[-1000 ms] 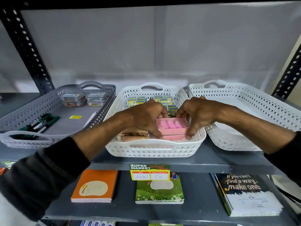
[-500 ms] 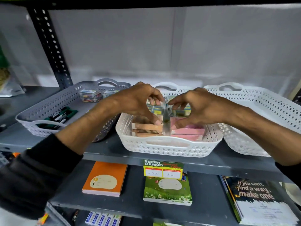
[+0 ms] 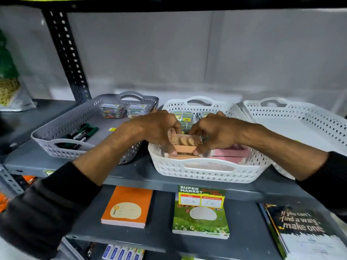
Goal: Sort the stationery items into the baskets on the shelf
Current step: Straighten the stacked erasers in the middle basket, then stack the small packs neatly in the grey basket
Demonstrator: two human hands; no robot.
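Observation:
Three baskets stand on the shelf: a grey basket (image 3: pixel 56 141) at left, a white middle basket (image 3: pixel 206 173) and a white right basket (image 3: pixel 309 113). My left hand (image 3: pixel 159 128) and my right hand (image 3: pixel 216 132) together grip a clear packet of orange round pieces (image 3: pixel 185 140) just above the middle basket's front. Under it lie orange pads (image 3: pixel 185 149) and pink pads (image 3: pixel 231 153). Small yellow-blue boxes (image 3: pixel 185 117) fill the basket's back. The grey basket holds green markers (image 3: pixel 80 134) and clear boxes of coloured clips (image 3: pixel 112 110).
On the lower shelf lie an orange notebook (image 3: pixel 127 207), a green notebook (image 3: pixel 201 220) and a dark notebook (image 3: pixel 300 231). A price tag (image 3: pixel 201 196) hangs from the shelf edge. A black perforated upright (image 3: pixel 65 53) stands at left, a bag (image 3: pixel 9 91) beside it.
Both hands lifted from the pink pads and now hold the clear packet flat over the orange pads. The view shifted left, so the baskets sit further right.

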